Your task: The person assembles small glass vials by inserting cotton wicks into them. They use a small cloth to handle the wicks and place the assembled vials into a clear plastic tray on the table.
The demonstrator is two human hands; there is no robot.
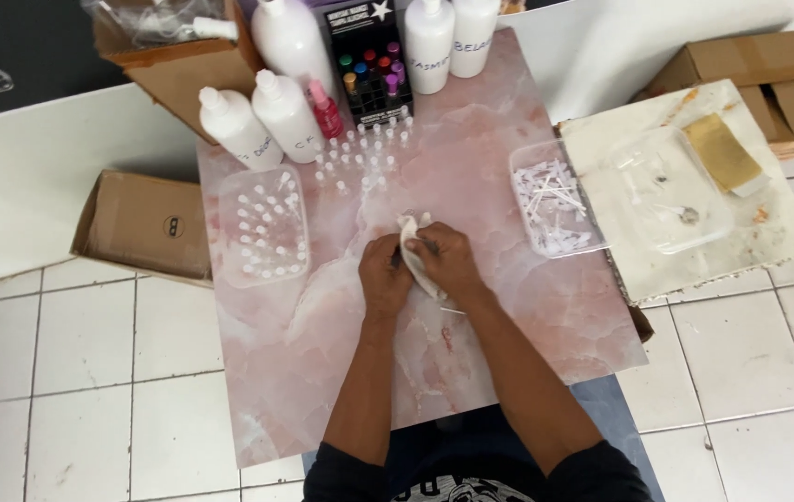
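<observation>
Both my hands meet over the middle of a pink marbled tabletop (508,316). A crumpled white cloth (411,249) is held between them. My left hand (384,277) closes on its left side, with something small and dark pinched at the fingertips. My right hand (448,260) wraps over the cloth from the right. Several tiny clear vials (364,158) with white caps stand in rows just beyond my hands.
A clear tray (263,226) of small vials sits left, and a clear tray (555,206) of white sticks right. White bottles (262,116), a pink bottle (326,109) and a black rack of coloured vials (369,70) line the far edge. Cardboard boxes (141,223) stand around; a stained slab (685,186) lies right.
</observation>
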